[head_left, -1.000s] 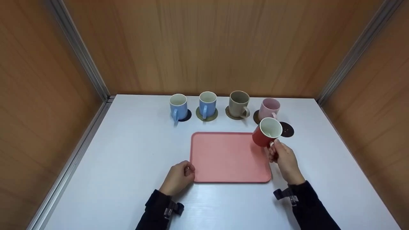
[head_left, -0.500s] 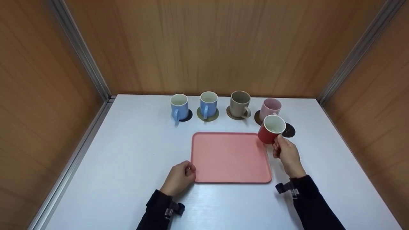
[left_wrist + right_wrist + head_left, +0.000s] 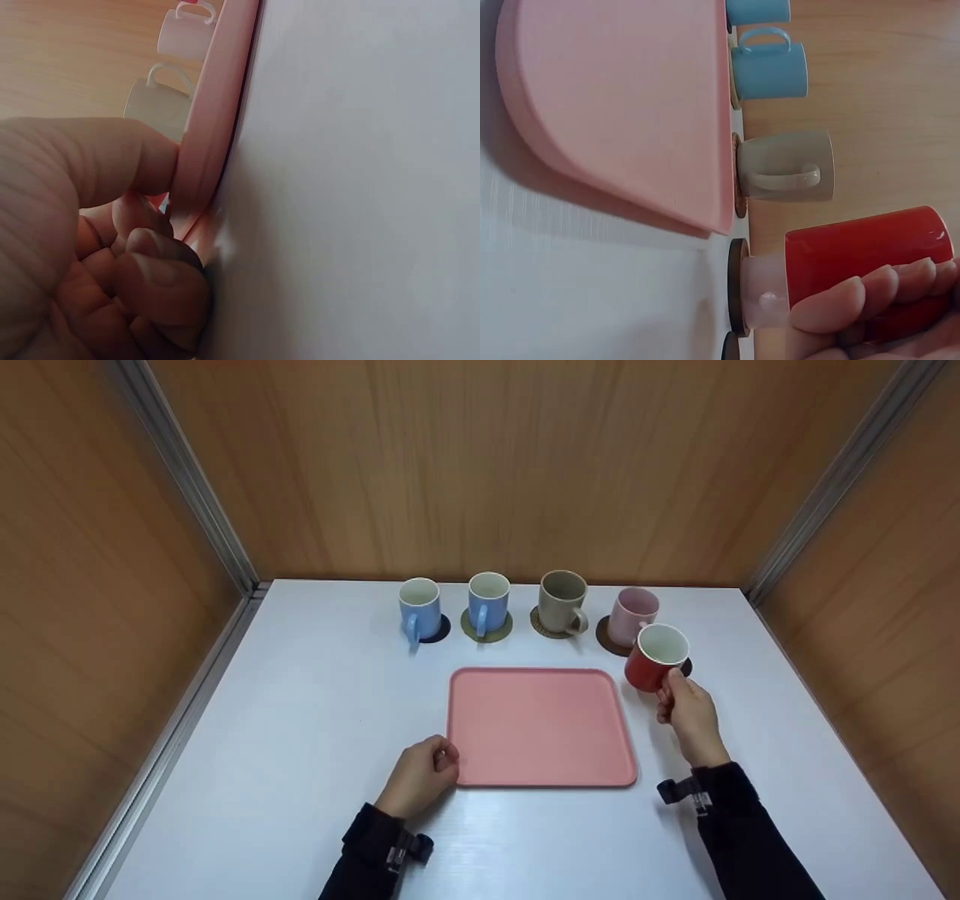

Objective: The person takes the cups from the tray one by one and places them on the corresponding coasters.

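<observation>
By its handle, my right hand (image 3: 691,718) grips a red mug (image 3: 646,669) with a white inside. The mug hangs upright above the table, just right of the pink tray's far right corner. It partly covers a dark coaster (image 3: 687,667). My left hand (image 3: 420,777) pinches the near left edge of the pink tray (image 3: 540,727); in the left wrist view the thumb (image 3: 142,161) lies against the rim with the other fingers curled below. Just behind the red mug stands a pink mug (image 3: 628,619) on a brown coaster (image 3: 611,639).
Along the back of the white table (image 3: 300,697) stand two blue mugs, the left one (image 3: 424,619) partly off its dark coaster and the other (image 3: 489,604) on a green coaster. A grey-brown mug (image 3: 559,611) stands on a patterned coaster. Wooden panels (image 3: 480,472) enclose the table.
My right hand has carried the red mug rightward and slightly away from me, from over the tray's right corner to beside it, now overlapping the dark coaster. The left hand stays put.
</observation>
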`<act>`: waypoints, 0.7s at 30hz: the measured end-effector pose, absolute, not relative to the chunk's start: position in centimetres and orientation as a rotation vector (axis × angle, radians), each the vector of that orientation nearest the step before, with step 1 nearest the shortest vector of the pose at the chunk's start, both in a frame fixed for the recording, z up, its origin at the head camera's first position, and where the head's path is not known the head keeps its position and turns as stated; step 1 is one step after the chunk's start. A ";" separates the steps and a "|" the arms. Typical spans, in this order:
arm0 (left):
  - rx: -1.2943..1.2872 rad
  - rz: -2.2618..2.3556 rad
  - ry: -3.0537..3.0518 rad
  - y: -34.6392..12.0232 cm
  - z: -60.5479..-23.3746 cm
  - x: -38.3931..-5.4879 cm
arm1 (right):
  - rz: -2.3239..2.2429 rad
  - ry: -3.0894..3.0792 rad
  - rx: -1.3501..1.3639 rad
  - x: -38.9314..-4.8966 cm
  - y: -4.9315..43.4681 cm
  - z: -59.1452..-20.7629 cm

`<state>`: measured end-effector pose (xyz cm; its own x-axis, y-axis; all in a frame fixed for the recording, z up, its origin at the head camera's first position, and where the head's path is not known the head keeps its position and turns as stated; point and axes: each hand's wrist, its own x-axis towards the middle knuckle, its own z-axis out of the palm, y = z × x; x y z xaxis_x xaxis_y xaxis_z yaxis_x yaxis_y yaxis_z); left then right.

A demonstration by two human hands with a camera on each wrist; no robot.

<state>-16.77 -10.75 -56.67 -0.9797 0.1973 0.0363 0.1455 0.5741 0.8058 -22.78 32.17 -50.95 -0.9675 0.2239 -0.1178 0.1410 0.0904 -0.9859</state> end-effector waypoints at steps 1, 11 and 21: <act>0.299 1.393 2.738 -10.7 -56.7 -16.8 | 2.036 -2.274 -0.389 -22.9 32.3 -50.9; 0.319 1.412 2.737 -10.8 -56.7 -16.9 | 1.978 -2.327 -0.453 -23.2 33.7 -50.6; 0.305 1.399 2.736 -10.8 -56.7 -16.8 | 1.922 -2.354 -0.500 -24.0 35.9 -49.8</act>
<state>-16.81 -10.79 -56.65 -0.9791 0.1990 0.0421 0.1506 0.5703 0.8075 -23.96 35.87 -49.82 -0.9454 0.2865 -0.1555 0.2096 0.1692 -0.9630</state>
